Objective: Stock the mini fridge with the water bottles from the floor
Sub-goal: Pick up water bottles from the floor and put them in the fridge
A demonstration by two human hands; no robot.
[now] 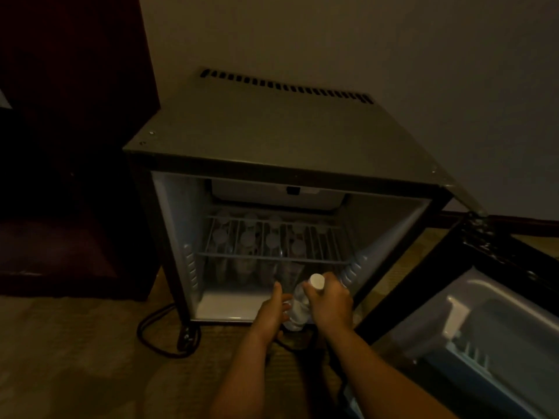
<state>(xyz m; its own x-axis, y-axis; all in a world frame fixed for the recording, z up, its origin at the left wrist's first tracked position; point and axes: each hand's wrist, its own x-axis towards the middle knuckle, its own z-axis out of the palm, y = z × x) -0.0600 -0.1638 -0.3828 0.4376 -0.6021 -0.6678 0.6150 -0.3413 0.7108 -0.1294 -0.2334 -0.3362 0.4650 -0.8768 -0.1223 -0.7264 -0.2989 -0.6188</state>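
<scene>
The mini fridge (281, 137) stands open against the wall, its door (472, 322) swung out to the right. Several white-capped water bottles (248, 240) stand on its floor under the wire shelf (272, 257). At the fridge's front lip I hold one clear water bottle (299, 306) with a white cap, tilted. My right hand (329, 300) grips its neck just below the cap. My left hand (272, 309) holds the lower body of the bottle from the left side.
A dark wooden cabinet (69, 176) stands left of the fridge. A black power cord (157, 337) loops on the carpet at the fridge's front left foot. The open door's inner racks (472, 355) fill the lower right.
</scene>
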